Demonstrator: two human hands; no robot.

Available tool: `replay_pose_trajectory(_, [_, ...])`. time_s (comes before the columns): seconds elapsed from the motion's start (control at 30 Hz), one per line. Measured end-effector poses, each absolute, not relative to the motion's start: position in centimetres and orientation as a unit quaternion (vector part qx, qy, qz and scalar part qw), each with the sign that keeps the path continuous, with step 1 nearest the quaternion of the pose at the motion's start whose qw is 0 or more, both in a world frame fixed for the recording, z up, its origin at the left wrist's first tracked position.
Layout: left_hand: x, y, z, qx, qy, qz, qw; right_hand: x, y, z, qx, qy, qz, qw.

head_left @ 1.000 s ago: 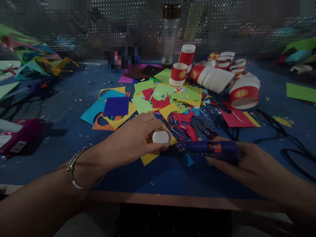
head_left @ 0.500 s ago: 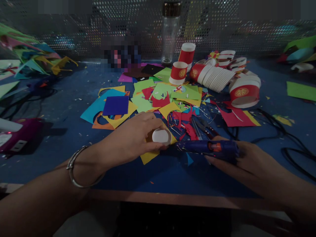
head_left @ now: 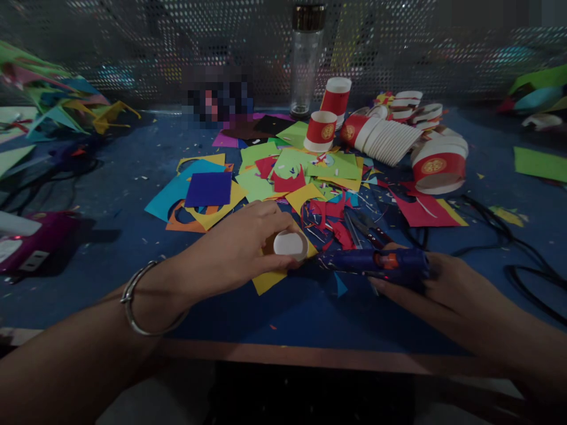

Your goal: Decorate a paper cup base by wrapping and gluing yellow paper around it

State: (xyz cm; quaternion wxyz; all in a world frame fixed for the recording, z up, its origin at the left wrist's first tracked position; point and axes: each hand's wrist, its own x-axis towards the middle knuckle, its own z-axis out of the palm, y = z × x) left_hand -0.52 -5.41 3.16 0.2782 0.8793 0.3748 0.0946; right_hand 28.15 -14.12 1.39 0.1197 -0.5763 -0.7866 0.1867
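Fingers and thumb of my left hand point(head_left: 248, 245) close round a small white round piece point(head_left: 290, 246), which looks like a paper cup's end. It rests on a yellow paper sheet point(head_left: 268, 282), partly covered by the hand. On the right, my right hand point(head_left: 447, 289) grips a dark blue glue gun point(head_left: 376, 262) with an orange part. The gun's nozzle points left, close to the yellow sheet's right corner and a short way from the white piece. Pliers point(head_left: 372, 229) lie just behind the gun.
Coloured paper scraps point(head_left: 261, 177) cover the middle. Red and white paper cups point(head_left: 319, 131) and a cup stack point(head_left: 385, 139) stand or lie behind, near a clear bottle point(head_left: 305, 71). Black cables point(head_left: 496, 224) run at right; a magenta power strip point(head_left: 44, 242) sits left.
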Motion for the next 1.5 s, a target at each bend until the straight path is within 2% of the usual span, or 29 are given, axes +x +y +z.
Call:
replay_pose_trajectory(0.13, [-0.5, -5.4, 3.1, 0.881, 0.368, 0.101, 0.28, 28.0, -14.0, 1.6, -0.545, -0.797, 0.203, 0.161])
replay_pose_trajectory(0.47, [-0.5, -5.3, 2.9, 0.888, 0.358, 0.1, 0.27, 27.6, -13.9, 2.7, -0.552, -0.788, 0.226, 0.15])
replay_pose_trajectory(0.73, [-0.7, -5.2, 2.7, 0.888, 0.358, 0.099, 0.271, 27.5, -13.6, 2.8, -0.544, -0.803, 0.19, 0.155])
replay_pose_trajectory(0.9, [-0.7, -5.2, 2.8, 0.889, 0.36, 0.093, 0.268, 28.7, -13.8, 1.5, -0.536, -0.82, 0.159, 0.124])
replay_pose_trajectory(1.5, [-0.8, -5.0, 2.7, 0.889, 0.357, 0.095, 0.271, 28.6, -13.8, 2.0, -0.552, -0.799, 0.196, 0.138])
